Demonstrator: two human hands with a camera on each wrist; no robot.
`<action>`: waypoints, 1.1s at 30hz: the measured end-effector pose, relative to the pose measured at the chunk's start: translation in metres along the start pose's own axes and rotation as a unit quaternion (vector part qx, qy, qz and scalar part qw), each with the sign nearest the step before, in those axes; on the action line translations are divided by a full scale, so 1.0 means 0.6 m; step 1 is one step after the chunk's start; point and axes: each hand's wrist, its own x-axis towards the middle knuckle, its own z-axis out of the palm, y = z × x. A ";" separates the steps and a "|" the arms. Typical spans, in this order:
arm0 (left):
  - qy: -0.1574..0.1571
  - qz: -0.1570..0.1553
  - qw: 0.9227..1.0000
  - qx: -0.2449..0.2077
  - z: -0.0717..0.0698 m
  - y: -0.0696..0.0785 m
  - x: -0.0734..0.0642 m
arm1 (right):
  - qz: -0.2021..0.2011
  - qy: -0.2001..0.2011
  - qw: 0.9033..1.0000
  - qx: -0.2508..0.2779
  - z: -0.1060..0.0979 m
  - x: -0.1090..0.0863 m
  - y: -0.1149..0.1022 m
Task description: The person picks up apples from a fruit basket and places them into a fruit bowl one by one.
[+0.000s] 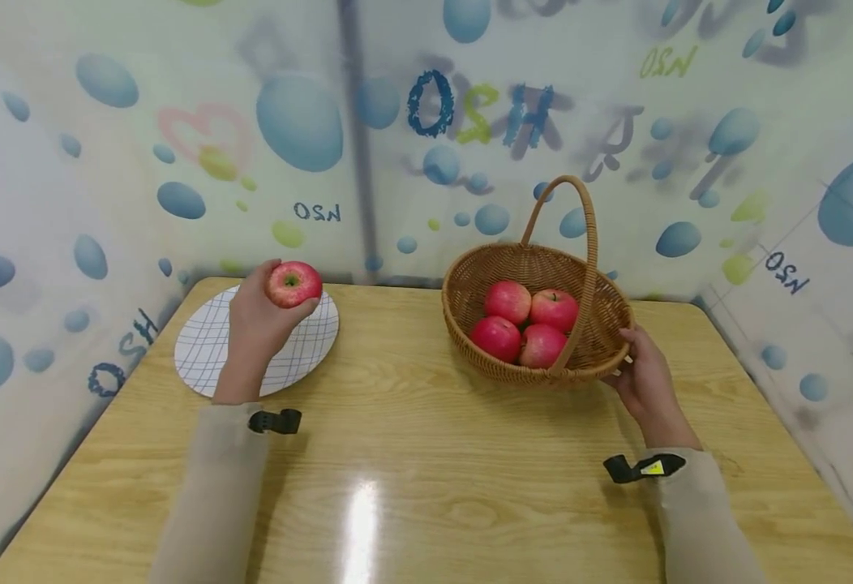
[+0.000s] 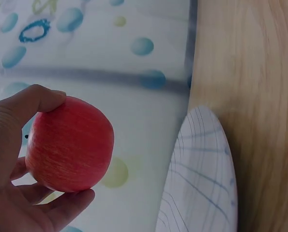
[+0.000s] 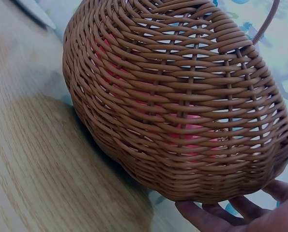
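A red apple [image 1: 294, 284] is held between the thumb and fingers of my left hand [image 1: 257, 324], above a white plate [image 1: 200, 345] with thin blue lines. In the left wrist view the apple [image 2: 71, 145] hangs apart from the plate [image 2: 202, 179]. My right hand [image 1: 648, 380] grips the right end of a brown wicker basket [image 1: 470, 280], thumb at the rim and fingers [image 3: 202, 216] beneath the woven wall. Several red apples [image 1: 508, 302] lie together inside it. Whether the basket's bottom fully touches the table is unclear.
The wooden table [image 1: 412, 454] stands against walls covered with a sheet printed with blue spots [image 1: 298, 122]. The basket's tall arched handle [image 1: 589, 243] rises above its rim. Between plate and basket lies bare tabletop.
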 end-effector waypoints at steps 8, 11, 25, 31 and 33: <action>0.008 -0.041 0.999 0.006 -0.018 -0.042 0.005 | 0.008 0.001 1.000 -0.004 -0.003 -0.003 0.002; 0.009 -0.069 0.998 -0.001 -0.025 -0.056 0.009 | 0.006 -0.001 1.000 -0.004 -0.003 -0.003 0.002; 0.040 -0.160 0.986 -0.013 -0.046 -0.109 0.009 | 0.010 0.003 1.000 -0.004 -0.003 -0.009 0.003; 0.041 -0.180 0.983 -0.024 -0.047 -0.115 0.017 | 0.003 -0.004 1.000 0.009 -0.005 -0.004 0.000; 0.037 -0.191 0.981 -0.028 -0.047 -0.117 0.017 | 0.003 -0.002 1.000 0.008 -0.005 -0.002 -0.001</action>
